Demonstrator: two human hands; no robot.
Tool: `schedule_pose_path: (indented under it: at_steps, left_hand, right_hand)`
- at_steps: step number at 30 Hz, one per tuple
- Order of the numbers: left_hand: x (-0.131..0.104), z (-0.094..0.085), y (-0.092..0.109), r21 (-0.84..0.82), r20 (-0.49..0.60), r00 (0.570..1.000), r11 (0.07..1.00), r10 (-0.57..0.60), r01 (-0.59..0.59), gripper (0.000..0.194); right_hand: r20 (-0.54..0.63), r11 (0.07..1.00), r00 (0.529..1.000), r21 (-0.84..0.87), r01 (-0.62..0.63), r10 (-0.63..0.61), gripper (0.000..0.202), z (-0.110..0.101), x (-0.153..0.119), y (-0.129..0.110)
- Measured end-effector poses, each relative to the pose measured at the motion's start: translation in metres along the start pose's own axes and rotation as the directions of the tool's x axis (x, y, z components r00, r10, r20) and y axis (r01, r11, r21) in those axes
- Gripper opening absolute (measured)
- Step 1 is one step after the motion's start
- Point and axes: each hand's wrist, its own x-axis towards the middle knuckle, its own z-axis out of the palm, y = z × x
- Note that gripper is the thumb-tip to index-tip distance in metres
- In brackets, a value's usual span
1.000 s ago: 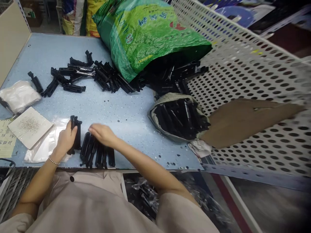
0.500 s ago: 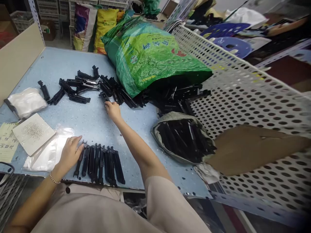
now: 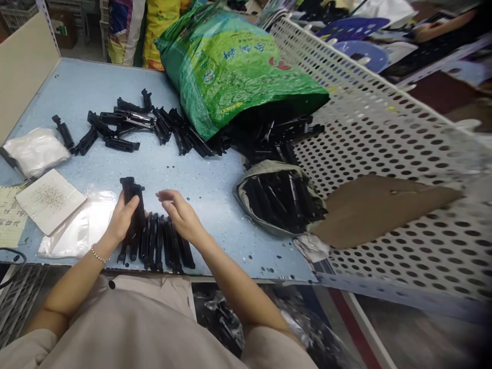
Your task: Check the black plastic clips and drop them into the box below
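Observation:
My left hand [image 3: 122,219] is closed around a long black plastic part [image 3: 133,210], held upright with its notched end pointing away from me. Whether this is one piece or two pressed together I cannot tell. Just right of it, my right hand [image 3: 183,218] holds nothing, fingers stretched out and slightly apart above the table. Beneath both hands lies a row of black plastic parts [image 3: 169,245], side by side near the table's front edge. Farther back, more loose black parts [image 3: 122,144] are scattered in a pile.
A green sack [image 3: 246,77] spills black parts at the back. A cloth bag [image 3: 241,197] full of dark pieces stands right, beside a white perforated panel [image 3: 384,169]. Left are clear plastic bags [image 3: 69,241], a white tile [image 3: 49,200] and a bundle of plastic bags [image 3: 36,151].
My right hand has come back from the pile towards the front row and is now empty. My left hand, empty before, has closed on a black plastic part. The view has shifted slightly.

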Motion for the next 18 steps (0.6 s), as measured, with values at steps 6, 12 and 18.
schedule_pose_path:
  at_steps: [6, 12, 18]
  left_hand:
    - [-0.040, 0.000, 0.009, 0.296, 0.047, 0.993, 0.948, 0.110, -0.119, 0.049]
    - [-0.056, -0.005, 0.024, 0.538, 0.052, 0.929, 0.773, 0.367, -0.336, 0.050]
    - [-0.058, -0.011, 0.032, 0.580, 0.101, 0.971, 0.780, 0.216, -0.234, 0.050]
  right_hand:
    - [0.169, 0.694, 0.892, -0.574, 0.435, -0.419, 0.031, 0.004, 0.021, -0.019]
    - [0.079, 0.906, 0.930, -0.210, 0.367, -0.358, 0.039, 0.026, 0.011, -0.032]
    - [0.113, 0.803, 0.907, -0.431, 0.412, -0.405, 0.038, 0.022, 0.010, -0.039]
